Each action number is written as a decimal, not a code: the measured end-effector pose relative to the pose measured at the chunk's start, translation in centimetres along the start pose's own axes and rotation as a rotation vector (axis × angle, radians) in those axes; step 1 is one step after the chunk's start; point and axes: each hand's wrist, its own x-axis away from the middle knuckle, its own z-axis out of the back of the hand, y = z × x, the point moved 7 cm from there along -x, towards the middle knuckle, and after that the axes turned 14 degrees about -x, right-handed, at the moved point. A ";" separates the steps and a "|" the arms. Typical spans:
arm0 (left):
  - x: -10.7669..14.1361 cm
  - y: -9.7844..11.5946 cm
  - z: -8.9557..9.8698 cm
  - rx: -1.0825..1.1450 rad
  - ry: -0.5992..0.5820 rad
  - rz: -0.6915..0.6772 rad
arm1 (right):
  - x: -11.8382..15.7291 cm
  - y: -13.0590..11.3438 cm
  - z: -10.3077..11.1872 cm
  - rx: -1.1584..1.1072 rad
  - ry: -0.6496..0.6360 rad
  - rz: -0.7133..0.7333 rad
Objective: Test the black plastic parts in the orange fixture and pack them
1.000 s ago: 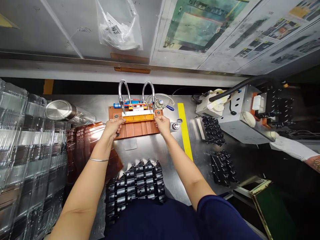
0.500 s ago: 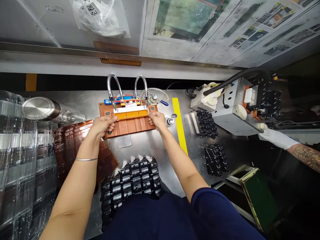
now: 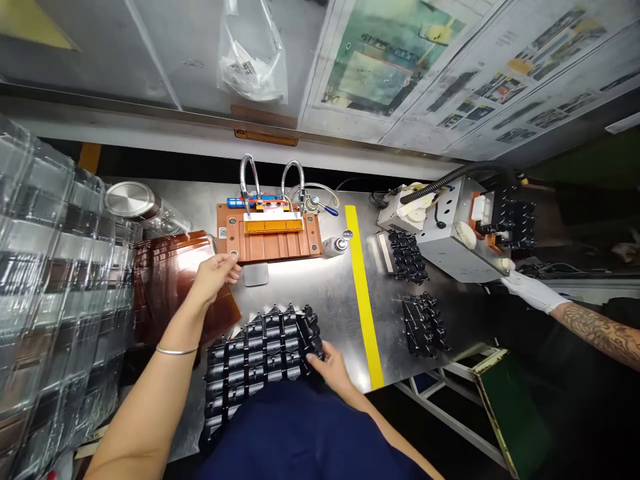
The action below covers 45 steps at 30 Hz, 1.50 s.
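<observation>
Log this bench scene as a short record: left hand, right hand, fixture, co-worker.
Left hand: open, nearest the lower-left corner of the brown fixture plate, above amber sheets.
Right hand: fingers on the stack of black moulded parts; grasp unclear.
Fixture: orange strip on the plate, two gooseneck arms behind it.
Co-worker: white-gloved hand beside a grey metal unit.
</observation>
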 end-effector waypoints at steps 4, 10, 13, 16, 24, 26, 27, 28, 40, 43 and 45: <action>3.2 1.8 -0.1 -0.224 0.206 -0.299 | -3.7 -7.8 1.7 0.250 0.096 0.250; 6.9 5.4 -4.2 -0.751 0.528 -1.079 | -12.7 -18.6 -6.4 0.784 -0.125 0.914; 4.5 4.9 -5.9 -0.962 0.565 -1.141 | -16.5 -18.3 -10.1 0.941 -0.190 0.927; 1.0 4.6 -6.4 -1.070 0.554 -1.125 | -18.3 -18.1 -10.7 0.984 -0.212 0.897; -3.5 4.3 -6.3 -0.943 0.502 -1.081 | -25.4 -24.8 -0.6 1.202 0.174 0.503; -3.5 3.9 -6.3 -0.927 0.514 -1.083 | -27.3 -25.5 0.5 1.317 0.144 0.392; -3.5 3.8 -6.3 -0.924 0.516 -1.080 | -28.1 -25.6 0.7 1.352 0.111 0.359; -3.6 3.7 -6.3 -0.923 0.512 -1.075 | -28.7 -25.8 0.7 1.376 0.080 0.343; -3.5 4.9 -5.3 -0.833 0.374 -0.837 | -28.9 -27.3 0.3 1.274 0.075 0.448; -4.4 4.8 -2.9 -0.724 0.514 -0.544 | -26.7 -25.9 -1.7 0.976 0.106 0.400; -4.8 4.3 -2.1 -0.690 0.535 -0.340 | -25.0 -23.6 -3.6 0.724 0.023 0.297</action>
